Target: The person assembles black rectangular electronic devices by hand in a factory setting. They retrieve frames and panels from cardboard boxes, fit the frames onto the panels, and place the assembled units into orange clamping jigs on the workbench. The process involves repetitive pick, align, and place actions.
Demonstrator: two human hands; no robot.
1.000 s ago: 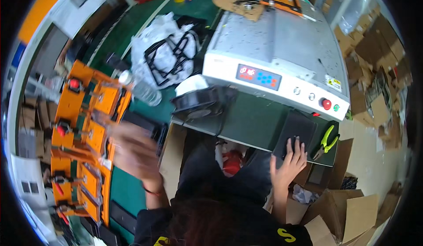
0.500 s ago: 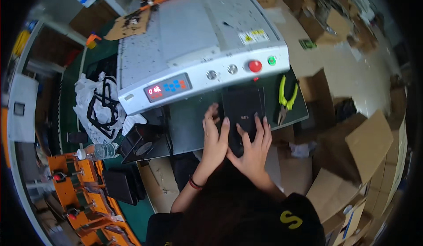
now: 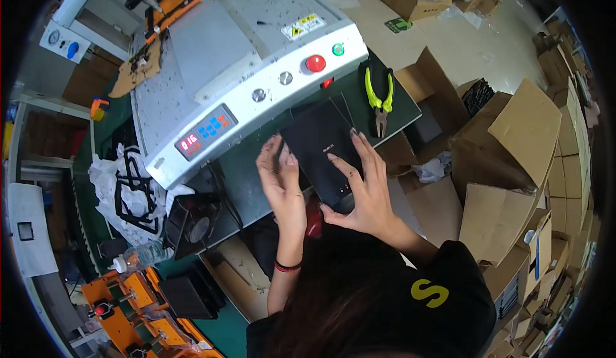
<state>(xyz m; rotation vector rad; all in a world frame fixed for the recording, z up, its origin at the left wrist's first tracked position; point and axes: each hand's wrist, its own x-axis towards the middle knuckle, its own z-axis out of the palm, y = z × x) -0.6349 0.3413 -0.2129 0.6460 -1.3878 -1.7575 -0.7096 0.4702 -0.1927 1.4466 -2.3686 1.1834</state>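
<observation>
A flat black rectangular panel with small light marks lies at the front edge of the green bench, just below the machine's control front. My right hand grips it, fingers spread over its face and right edge, thumb at the near end. Along the panel's left side is my left hand, its fingers apart and loosely curved. Whether the left thumb touches the panel's edge, I cannot tell. Pliers with yellow-green handles rest to the right of the panel. A clear sheet edge shows behind the panel.
A white machine with buttons and a lit display stands across the bench. To the left are black frames on white wrapping, a black box-like device, a plastic bottle and orange fixtures. Open cardboard boxes crowd the right.
The whole view has turned and shifted. The panel is now more slanted, its top leaning left. My left thumb has shifted off the panel's face to its left side; my right hand stays on it.
</observation>
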